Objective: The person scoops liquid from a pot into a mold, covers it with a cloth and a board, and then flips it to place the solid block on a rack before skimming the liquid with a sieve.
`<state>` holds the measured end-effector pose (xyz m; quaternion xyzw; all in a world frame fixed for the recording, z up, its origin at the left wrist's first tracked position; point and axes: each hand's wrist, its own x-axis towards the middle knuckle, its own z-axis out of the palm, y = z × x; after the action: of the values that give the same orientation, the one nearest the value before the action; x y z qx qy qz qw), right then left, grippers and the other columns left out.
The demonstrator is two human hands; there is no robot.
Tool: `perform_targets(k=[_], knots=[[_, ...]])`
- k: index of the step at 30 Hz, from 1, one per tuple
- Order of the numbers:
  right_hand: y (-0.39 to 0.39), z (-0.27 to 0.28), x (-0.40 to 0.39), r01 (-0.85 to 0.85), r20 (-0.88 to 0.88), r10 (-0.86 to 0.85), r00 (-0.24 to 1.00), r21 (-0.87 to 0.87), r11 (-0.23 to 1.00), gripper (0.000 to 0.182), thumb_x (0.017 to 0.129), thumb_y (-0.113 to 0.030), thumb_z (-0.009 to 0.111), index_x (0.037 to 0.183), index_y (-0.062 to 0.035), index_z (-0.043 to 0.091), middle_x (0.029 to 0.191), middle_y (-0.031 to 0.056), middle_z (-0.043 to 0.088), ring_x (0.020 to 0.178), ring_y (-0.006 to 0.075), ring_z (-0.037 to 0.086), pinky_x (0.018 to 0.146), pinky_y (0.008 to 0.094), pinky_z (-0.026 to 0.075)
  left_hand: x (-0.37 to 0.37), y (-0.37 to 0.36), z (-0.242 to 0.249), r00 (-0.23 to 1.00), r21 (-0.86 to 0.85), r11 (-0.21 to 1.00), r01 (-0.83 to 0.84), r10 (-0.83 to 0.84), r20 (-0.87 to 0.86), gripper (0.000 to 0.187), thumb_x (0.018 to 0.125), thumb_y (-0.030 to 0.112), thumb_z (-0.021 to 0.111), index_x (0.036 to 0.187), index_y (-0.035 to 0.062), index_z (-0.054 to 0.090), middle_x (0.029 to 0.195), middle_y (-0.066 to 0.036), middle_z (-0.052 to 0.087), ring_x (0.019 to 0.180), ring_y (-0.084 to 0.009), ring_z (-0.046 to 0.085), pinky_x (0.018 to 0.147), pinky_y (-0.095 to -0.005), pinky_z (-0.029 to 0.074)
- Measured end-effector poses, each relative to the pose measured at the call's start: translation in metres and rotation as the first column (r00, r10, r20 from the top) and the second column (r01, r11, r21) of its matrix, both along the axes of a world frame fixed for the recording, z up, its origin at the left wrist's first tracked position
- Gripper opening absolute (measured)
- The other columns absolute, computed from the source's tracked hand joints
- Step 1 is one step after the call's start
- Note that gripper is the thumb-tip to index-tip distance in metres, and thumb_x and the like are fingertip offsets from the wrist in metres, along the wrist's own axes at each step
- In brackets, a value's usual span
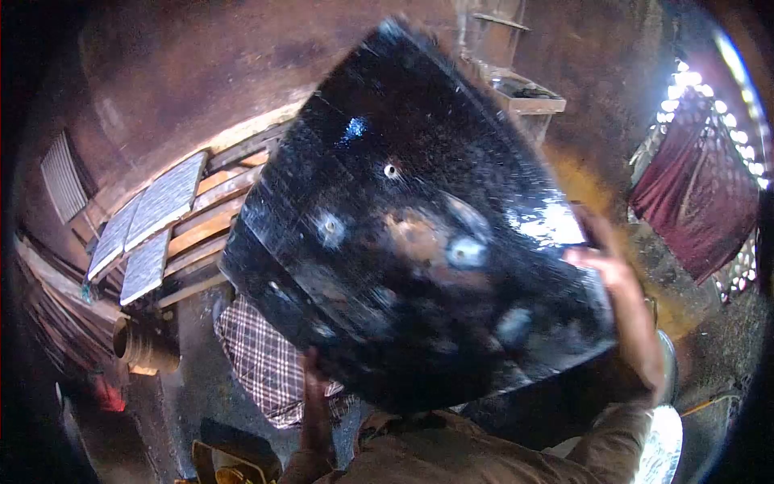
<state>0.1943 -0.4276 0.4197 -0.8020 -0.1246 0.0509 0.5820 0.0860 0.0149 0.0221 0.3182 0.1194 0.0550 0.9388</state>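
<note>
A large dark, glossy panel (419, 266) with a small hole and several pale smudges fills the middle of the head view, tilted, one corner pointing up. My right hand (601, 250) grips its right edge, with the thumb on the face and the other fingers around the edge. At the lower left edge is my left hand (314, 371), its fingers mostly hidden by the panel. Bright light reflects off the panel near my right hand.
Grey sheets (165, 198) lie on a wooden pallet (214, 214) at the left. A checked cloth (262, 359) and a round container (145, 347) are below. A dark red cloth (685, 181) hangs at the right. A small ledge (528, 101) juts from the wall.
</note>
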Motion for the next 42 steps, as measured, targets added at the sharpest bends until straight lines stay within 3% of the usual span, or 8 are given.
perform_targets(k=[8, 15, 24, 28, 30, 34, 37, 42], knots=[[0.026, 0.164, -0.079, 0.281, 0.408, -0.109, 0.906, -0.389, 0.877, 0.087, 0.037, -0.021, 0.075, 0.113, 0.0078, 0.042, 0.104, 0.0132, 0.052, 0.100, 0.0235, 0.047, 0.093, 0.0308, 0.027, 0.172, -0.247, 0.052, 0.875, -0.423, 0.786, 0.451, -0.295, 0.384, 0.041, 0.086, 0.030, 0.044, 0.118, 0.0035, 0.042, 0.119, -0.015, 0.044, 0.110, -0.0307, 0.043, 0.094, -0.0427, 0.036], [0.118, 0.111, 0.017, 0.331, 0.329, 0.060, 0.942, -0.943, -0.037, 0.073, 0.058, -0.038, 0.072, 0.111, 0.0019, 0.040, 0.091, 0.0237, 0.055, 0.086, 0.0299, 0.058, 0.067, 0.0415, 0.049, 0.324, -0.328, 0.211, 0.780, -0.559, 0.544, 0.625, -0.423, 0.461, 0.050, 0.084, 0.046, 0.041, 0.122, 0.0133, 0.037, 0.124, -0.008, 0.037, 0.116, -0.0300, 0.033, 0.097, -0.0491, 0.026], [0.102, -0.206, 0.086, 0.246, 0.306, 0.210, 0.929, -0.931, 0.268, 0.058, 0.068, -0.034, 0.063, 0.115, -0.0054, 0.043, 0.099, 0.0128, 0.049, 0.087, 0.0301, 0.053, 0.069, 0.0414, 0.045, 0.186, -0.269, 0.040, 0.623, -0.439, 0.532, 0.724, -0.778, 0.085, 0.056, 0.082, 0.042, 0.049, 0.125, 0.0097, 0.035, 0.121, -0.006, 0.042, 0.110, -0.0204, 0.042, 0.089, -0.0385, 0.037], [0.057, -0.218, 0.061, 0.510, 0.463, -0.288, 0.838, -0.478, 0.715, 0.041, 0.058, -0.014, 0.065, 0.096, -0.0041, 0.053, 0.096, 0.0128, 0.050, 0.091, 0.0334, 0.047, 0.075, 0.0435, 0.040, 0.187, -0.215, 0.027, 0.522, 0.051, 0.535, 0.843, -0.793, -0.313, 0.065, 0.081, 0.042, 0.052, 0.131, 0.0089, 0.026, 0.129, -0.008, 0.034, 0.118, -0.0211, 0.033, 0.092, -0.0400, 0.035], [0.015, -0.247, 0.048, 0.776, 0.612, -0.490, 0.621, -0.390, 0.496, 0.048, 0.055, -0.006, 0.066, 0.101, -0.0040, 0.050, 0.095, 0.0149, 0.050, 0.087, 0.0340, 0.047, 0.076, 0.0414, 0.040, 0.185, -0.220, 0.007, 0.684, 0.485, 0.542, 0.687, -0.708, -0.178, 0.080, 0.080, 0.044, 0.053, 0.136, 0.0104, 0.006, 0.141, -0.009, 0.005, 0.128, -0.0235, 0.014, 0.092, -0.0424, 0.034], [-0.041, -0.332, 0.019, 0.844, 0.300, -0.805, 0.512, -0.352, 0.406, 0.080, 0.061, -0.011, 0.068, 0.127, -0.0029, 0.025, 0.121, 0.0196, 0.032, 0.111, 0.0359, 0.035, 0.093, 0.0436, 0.031, 0.189, -0.276, 0.056, 0.886, 0.586, 0.752, 0.302, -0.448, 0.118, 0.093, 0.078, 0.043, 0.055, 0.134, 0.0060, -0.009, 0.139, -0.015, -0.015, 0.129, -0.0308, -0.005, 0.098, -0.0484, 0.022], [-0.047, -0.404, 0.029, 0.794, 0.204, -0.768, 0.607, -0.206, 0.573, 0.083, 0.065, -0.011, 0.066, 0.131, -0.0005, 0.015, 0.129, 0.0216, 0.024, 0.118, 0.0371, 0.027, 0.097, 0.0448, 0.027, 0.210, -0.320, 0.032, 0.978, 0.970, 0.241, 0.043, -0.207, 0.008, 0.101, 0.076, 0.043, 0.057, 0.129, -0.0026, -0.015, 0.134, -0.024, -0.021, 0.126, -0.0370, -0.016, 0.100, -0.0520, 0.005], [-0.022, -0.336, 0.071, 0.769, 0.017, -0.784, 0.620, -0.209, 0.604, 0.084, 0.068, -0.003, 0.060, 0.132, 0.0008, 0.006, 0.128, 0.0232, 0.028, 0.118, 0.0329, 0.030, 0.097, 0.0441, 0.027, 0.258, -0.339, 0.001, 0.964, 0.974, -0.023, -0.225, -0.154, 0.219, 0.106, 0.070, 0.036, 0.059, 0.123, -0.0121, -0.019, 0.132, -0.031, -0.017, 0.124, -0.0439, -0.015, 0.102, -0.0484, -0.003]])
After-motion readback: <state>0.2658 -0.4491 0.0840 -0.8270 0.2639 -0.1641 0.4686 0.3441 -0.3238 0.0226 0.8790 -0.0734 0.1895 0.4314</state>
